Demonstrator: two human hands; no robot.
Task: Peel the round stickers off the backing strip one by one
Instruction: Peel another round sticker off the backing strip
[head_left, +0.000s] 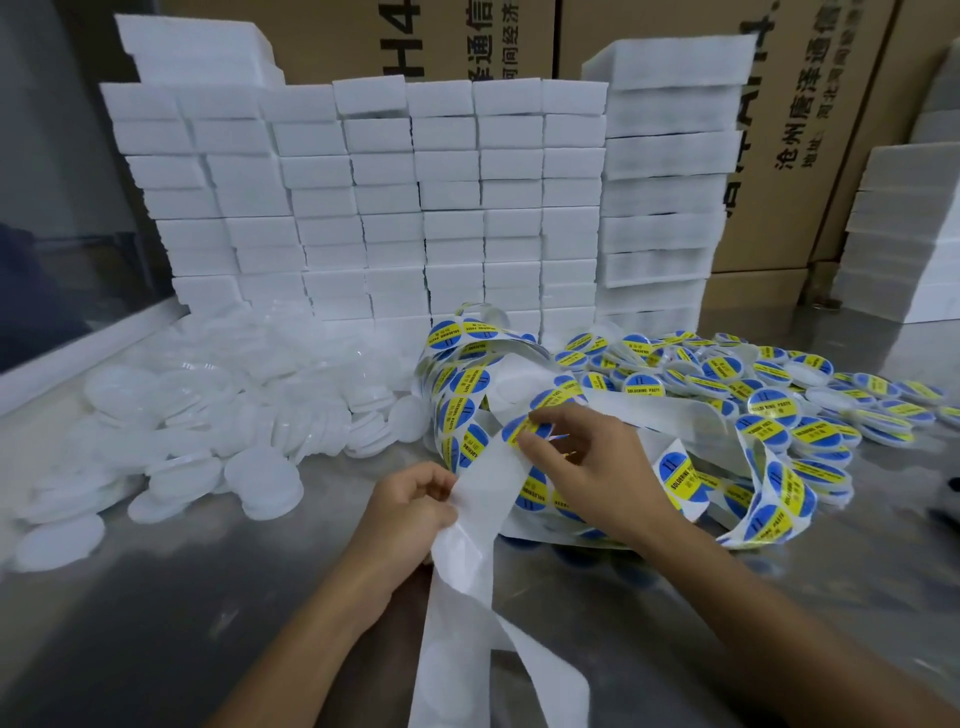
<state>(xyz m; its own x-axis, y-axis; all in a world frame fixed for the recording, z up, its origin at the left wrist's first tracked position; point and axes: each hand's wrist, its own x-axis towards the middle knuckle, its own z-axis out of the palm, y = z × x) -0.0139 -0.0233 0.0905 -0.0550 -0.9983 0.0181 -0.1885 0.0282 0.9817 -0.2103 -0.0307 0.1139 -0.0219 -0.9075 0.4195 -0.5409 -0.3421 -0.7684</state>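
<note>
Left hand (415, 506) grips the bare backing strip (480, 483); right hand (592, 462) pinches a "SOLDERING PASTE" sticker (524, 428) just above it.

Dull grey metal desk (156, 623), softly lit. Behind, stacked white foam blocks (395, 208) forming a wall; beyond, brown cardboard cartons (810, 130) printed with black characters. Dark panel (52, 156) at left.

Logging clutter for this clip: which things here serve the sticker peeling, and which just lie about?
In use: backing strip, held by left hand; round sticker, pinched by right hand.
Lying about: plain white lids, labelled lids, foam blocks, cardboard boxes.
</note>
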